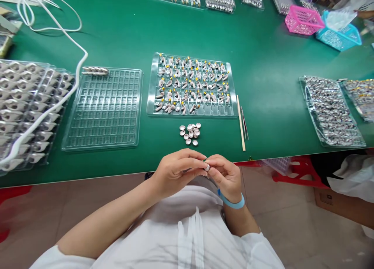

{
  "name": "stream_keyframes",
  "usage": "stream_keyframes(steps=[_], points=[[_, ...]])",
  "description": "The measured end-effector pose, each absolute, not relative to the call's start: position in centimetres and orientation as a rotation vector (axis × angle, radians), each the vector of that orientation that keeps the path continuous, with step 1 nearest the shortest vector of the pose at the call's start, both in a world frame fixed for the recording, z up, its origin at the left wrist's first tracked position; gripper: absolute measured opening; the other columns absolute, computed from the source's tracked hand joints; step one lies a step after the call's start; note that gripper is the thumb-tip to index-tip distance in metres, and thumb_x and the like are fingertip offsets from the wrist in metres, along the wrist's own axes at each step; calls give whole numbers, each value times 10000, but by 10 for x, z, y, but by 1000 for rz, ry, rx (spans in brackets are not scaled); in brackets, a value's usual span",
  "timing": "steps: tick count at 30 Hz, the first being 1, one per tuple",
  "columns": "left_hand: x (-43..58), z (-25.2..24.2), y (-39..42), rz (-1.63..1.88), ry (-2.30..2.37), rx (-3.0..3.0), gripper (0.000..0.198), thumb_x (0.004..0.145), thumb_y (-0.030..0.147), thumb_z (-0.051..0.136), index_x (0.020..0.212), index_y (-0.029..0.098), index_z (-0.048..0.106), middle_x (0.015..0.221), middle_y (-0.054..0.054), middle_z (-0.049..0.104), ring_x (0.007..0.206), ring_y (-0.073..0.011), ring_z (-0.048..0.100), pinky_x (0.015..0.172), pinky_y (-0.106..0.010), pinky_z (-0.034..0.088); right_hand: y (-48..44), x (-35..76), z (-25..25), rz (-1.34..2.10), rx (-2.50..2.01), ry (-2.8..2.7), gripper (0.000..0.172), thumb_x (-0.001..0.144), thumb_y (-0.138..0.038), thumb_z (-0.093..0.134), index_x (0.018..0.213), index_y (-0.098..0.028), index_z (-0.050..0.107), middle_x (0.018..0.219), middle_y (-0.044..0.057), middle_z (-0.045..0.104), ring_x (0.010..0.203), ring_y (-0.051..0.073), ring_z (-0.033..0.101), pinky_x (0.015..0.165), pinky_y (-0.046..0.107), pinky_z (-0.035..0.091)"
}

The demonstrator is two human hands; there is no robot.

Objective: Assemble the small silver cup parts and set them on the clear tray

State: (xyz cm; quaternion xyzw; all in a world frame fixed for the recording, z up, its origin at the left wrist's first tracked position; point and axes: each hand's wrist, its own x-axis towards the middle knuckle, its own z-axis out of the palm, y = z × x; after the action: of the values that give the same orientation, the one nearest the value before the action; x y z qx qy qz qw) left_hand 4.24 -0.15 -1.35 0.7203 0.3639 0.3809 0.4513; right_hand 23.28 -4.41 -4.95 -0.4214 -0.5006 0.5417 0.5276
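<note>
My left hand [180, 168] and my right hand [225, 175] meet at the table's front edge, fingertips pinched together. Between them is a small pale earbud-like part [207, 167], mostly covered by the fingers. Just beyond the hands lies a loose pile of small round metallic caps [191, 133]. Behind the pile, a clear plastic tray [193, 112] holds rows of curved grey pieces with yellow bits; several cells at its front right hold nothing. A flat wooden stick [241, 123] and tweezers [244, 123] lie to the right of this tray.
At left, a clear gridded tray [102, 117] carries a few grey pieces in its top corner. Stacked trays of grey shells [23, 105] stand beside it, crossed by a white cable [82, 62]. Filled trays [331, 109] lie right; pink [304, 20] and blue baskets [339, 35] stand far right.
</note>
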Motion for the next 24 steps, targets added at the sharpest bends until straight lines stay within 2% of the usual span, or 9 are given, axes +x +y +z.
stream_keyframes(steps=[8,13,24], points=[[40,-26,-1,1247,700,2081,189,874,83,669,1016,189,736,920,-93,755,778,-154,713,675,-241,595,-45,231,-54,1416,-934,-1072,161,901,-293,662,1027,-240,747,923,65,684,664,140,632,531,265,553],[40,-24,-3,1243,745,2137,158,904,104,636,996,190,731,915,-84,737,771,-142,707,659,-218,589,-44,230,-58,1495,-932,-991,172,892,-347,673,996,-236,754,899,62,677,634,135,624,510,259,533],[43,-22,-3,1227,803,2145,139,921,118,615,964,171,736,855,-76,711,718,-123,685,618,-187,553,-41,228,-60,1554,-863,-905,146,893,-292,680,1005,-246,761,893,42,669,619,115,623,490,230,495]])
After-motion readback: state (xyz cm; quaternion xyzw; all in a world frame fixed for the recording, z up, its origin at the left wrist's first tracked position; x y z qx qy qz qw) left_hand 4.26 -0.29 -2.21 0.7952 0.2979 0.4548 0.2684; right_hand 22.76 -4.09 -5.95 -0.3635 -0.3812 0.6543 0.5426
